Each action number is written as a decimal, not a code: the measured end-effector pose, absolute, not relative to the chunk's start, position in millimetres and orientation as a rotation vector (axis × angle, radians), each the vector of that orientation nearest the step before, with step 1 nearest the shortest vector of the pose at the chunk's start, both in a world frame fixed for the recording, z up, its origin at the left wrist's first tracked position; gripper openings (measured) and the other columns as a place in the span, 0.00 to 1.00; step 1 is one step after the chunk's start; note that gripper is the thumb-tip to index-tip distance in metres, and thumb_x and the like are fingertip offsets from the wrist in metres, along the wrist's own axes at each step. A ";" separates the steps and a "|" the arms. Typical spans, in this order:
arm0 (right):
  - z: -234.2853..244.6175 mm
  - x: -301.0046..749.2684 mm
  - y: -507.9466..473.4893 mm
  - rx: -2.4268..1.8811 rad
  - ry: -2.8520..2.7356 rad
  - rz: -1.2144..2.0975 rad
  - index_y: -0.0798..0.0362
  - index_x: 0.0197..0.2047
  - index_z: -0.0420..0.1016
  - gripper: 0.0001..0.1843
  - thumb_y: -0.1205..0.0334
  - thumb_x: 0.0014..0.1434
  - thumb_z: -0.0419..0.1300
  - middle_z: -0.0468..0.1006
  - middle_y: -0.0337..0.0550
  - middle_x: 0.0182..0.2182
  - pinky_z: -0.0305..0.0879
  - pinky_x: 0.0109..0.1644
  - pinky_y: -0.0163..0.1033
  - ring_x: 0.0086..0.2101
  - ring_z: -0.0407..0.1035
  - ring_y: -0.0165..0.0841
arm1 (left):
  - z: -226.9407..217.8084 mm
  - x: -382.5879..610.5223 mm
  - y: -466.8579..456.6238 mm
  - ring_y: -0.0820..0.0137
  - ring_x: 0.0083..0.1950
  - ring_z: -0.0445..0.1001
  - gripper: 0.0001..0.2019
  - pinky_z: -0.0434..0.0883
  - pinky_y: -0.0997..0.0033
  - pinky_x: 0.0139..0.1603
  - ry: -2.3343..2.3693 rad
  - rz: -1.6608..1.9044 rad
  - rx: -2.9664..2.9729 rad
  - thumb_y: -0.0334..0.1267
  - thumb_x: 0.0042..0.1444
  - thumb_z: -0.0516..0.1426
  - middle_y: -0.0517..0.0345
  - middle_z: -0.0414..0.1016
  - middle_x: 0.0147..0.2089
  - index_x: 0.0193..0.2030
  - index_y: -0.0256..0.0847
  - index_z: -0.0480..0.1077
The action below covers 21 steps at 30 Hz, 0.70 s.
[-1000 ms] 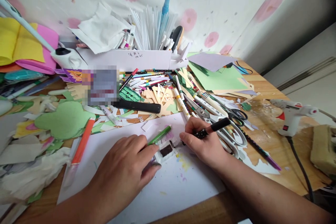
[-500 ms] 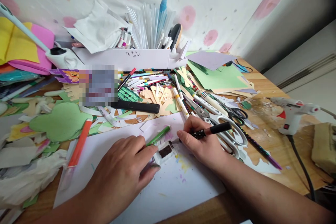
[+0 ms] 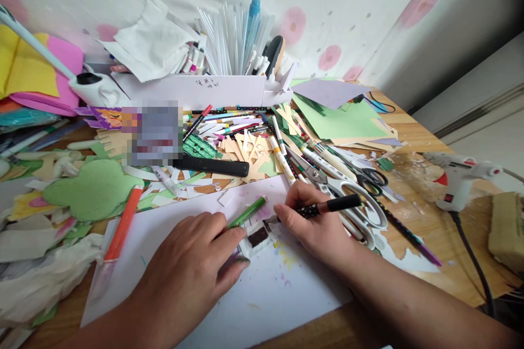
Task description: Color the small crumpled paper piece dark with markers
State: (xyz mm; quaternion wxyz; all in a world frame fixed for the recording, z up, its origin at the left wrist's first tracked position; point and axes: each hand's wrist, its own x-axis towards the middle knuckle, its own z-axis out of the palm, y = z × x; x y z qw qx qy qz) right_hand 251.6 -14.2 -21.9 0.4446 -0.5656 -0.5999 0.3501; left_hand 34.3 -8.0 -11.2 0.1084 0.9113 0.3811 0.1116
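While the right hand [image 3: 313, 223] grips a slim black dotted marker [image 3: 343, 203], fingers closed round its barrel, the left hand [image 3: 200, 251] steadies a small pale piece [image 3: 257, 236] bearing a dark rectangle between barely parted thumb and forefinger, near that marker's tip; if either hand slips, a stroke could stray or smear. Smooth white paper [image 3: 286, 297] lies beneath, a glossy green marker [image 3: 248, 211] beyond the left fingers, loop-handled scissors [image 3: 317, 176] beyond the right

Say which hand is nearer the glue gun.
Right. The right hand, holding a pen, is left of the glue gun; the left hand, at the small white piece, is farther left.
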 end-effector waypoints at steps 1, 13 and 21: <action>-21.9 251.7 -14.3 -1.399 -1.474 0.866 0.51 0.22 0.60 0.13 0.61 0.53 0.59 0.60 0.31 0.18 0.50 0.23 0.33 0.21 0.54 0.26 | -11.3 34.1 -8.0 0.61 0.36 0.70 0.12 0.68 0.61 0.34 1.122 0.331 2.681 0.32 0.48 0.64 0.57 0.70 0.34 0.41 0.46 0.74; -19.1 251.2 -15.4 -1.389 -1.442 0.950 0.51 0.22 0.61 0.13 0.60 0.52 0.61 0.61 0.32 0.18 0.50 0.23 0.33 0.21 0.54 0.26 | -12.1 32.4 -9.5 0.62 0.36 0.69 0.14 0.67 0.63 0.34 1.113 0.351 2.658 0.31 0.48 0.63 0.58 0.70 0.34 0.43 0.47 0.75; -27.9 256.8 -16.2 -1.273 -1.166 1.046 0.51 0.22 0.61 0.16 0.58 0.54 0.63 0.62 0.32 0.18 0.50 0.23 0.33 0.19 0.54 0.26 | -9.1 28.0 -6.4 0.64 0.37 0.68 0.13 0.66 0.63 0.37 1.096 0.314 2.618 0.29 0.52 0.57 0.57 0.69 0.34 0.43 0.48 0.75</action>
